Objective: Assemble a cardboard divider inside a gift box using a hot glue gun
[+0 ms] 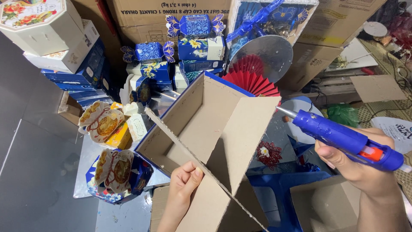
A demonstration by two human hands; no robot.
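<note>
Your right hand [360, 165], closed around the blue plastic glue gun [343, 137], aims its nozzle leftward at the open brown cardboard box [201, 124], whose divider your left hand [182, 184] pinches.

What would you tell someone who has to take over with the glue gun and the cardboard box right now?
Left hand: holds the slanted cardboard divider that stands in the open cardboard box, fingers on its edge.
Right hand: grips the blue glue gun, nozzle aimed at the divider's upper corner, not touching.
Done: divider placed in the box.
Left: no glue visible on the joint; it likely still needs gluing.
Nearby: blue patterned gift boxes, red paper fan.
</note>
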